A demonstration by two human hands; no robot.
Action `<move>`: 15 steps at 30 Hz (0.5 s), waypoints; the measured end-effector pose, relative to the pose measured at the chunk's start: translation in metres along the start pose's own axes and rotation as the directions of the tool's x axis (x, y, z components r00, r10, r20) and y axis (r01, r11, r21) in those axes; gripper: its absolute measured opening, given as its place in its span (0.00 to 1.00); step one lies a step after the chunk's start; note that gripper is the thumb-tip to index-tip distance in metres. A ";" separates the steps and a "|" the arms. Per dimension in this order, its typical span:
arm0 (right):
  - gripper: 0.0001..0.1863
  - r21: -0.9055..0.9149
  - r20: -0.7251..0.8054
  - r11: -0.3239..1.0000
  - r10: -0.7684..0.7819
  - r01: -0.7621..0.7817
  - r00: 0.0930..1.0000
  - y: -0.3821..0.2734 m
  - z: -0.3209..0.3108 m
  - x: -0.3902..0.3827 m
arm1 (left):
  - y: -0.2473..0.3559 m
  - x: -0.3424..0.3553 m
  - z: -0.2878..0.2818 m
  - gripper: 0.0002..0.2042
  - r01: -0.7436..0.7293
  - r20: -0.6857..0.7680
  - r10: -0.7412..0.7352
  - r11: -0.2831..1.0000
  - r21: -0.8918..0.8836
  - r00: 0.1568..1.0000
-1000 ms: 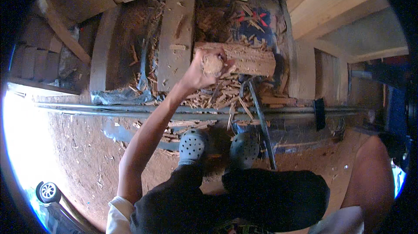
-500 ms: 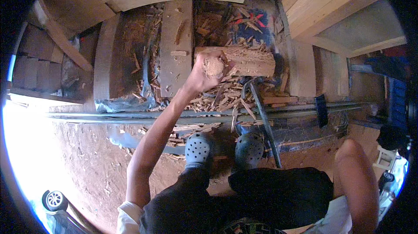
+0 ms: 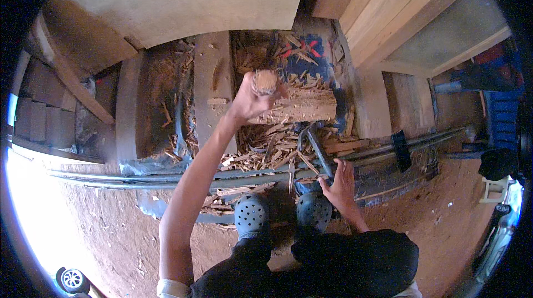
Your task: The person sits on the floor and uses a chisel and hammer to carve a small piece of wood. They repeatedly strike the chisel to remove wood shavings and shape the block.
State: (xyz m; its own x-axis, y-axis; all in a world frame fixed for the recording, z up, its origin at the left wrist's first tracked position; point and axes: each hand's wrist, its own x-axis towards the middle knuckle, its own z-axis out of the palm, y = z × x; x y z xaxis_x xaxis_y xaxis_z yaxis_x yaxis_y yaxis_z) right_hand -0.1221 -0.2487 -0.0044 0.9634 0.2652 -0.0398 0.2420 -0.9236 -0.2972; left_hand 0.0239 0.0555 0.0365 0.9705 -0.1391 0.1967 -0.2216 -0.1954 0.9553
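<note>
My left hand (image 3: 249, 101) is closed around an upright round wooden handle (image 3: 265, 81), seen from its worn top end; whatever is below it is hidden. It is over the left end of a chipped wood block (image 3: 308, 105) with a rough, splintered top. My right hand (image 3: 342, 190) has its thumb and fingers apart, at the handle of a dark metal hammer (image 3: 319, 151). The hammer leans with its clawed head near the block and its handle toward me. I cannot tell whether my right hand touches it.
Splintered wood chips (image 3: 258, 151) lie heaped around the block and by my grey clogs (image 3: 252, 215). Metal pipes (image 3: 139, 180) run across in front of my feet. A large wooden panel (image 3: 183, 4) overhangs the far side, and planks (image 3: 400, 9) are stacked at far right.
My right hand has come from the right side beside my knee to the hammer's handle. My left hand keeps hold of the wooden handle, and the view has tilted slightly.
</note>
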 end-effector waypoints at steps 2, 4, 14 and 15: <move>0.30 -0.004 -0.078 0.996 0.090 -0.091 0.993 0.027 0.031 -0.028 | 0.001 0.006 0.003 0.05 0.100 -0.020 -0.102 0.992 -0.080 0.995; 0.26 -0.018 0.128 0.965 0.260 -0.260 0.957 0.040 0.045 -0.042 | 0.004 0.013 0.003 0.06 0.167 -0.045 -0.170 0.984 -0.055 0.984; 0.20 0.362 0.229 0.879 0.240 -0.311 0.943 0.039 0.032 -0.035 | 0.003 -0.016 -0.007 0.08 0.078 -0.369 -0.242 0.910 -0.407 0.897; 0.20 0.443 0.307 0.806 0.276 -0.393 0.911 0.039 0.032 -0.035 | 0.002 -0.017 -0.008 0.10 0.086 -0.385 -0.242 0.921 -0.380 0.890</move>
State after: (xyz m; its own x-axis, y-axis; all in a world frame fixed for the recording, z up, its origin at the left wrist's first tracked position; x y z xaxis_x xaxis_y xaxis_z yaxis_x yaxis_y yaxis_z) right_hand -0.1499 -0.2854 -0.0450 0.9087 0.0718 -0.4111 -0.2349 -0.7262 -0.6461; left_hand 0.0080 0.0654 0.0367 0.9543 0.2976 0.0289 -0.0850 0.1773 0.9805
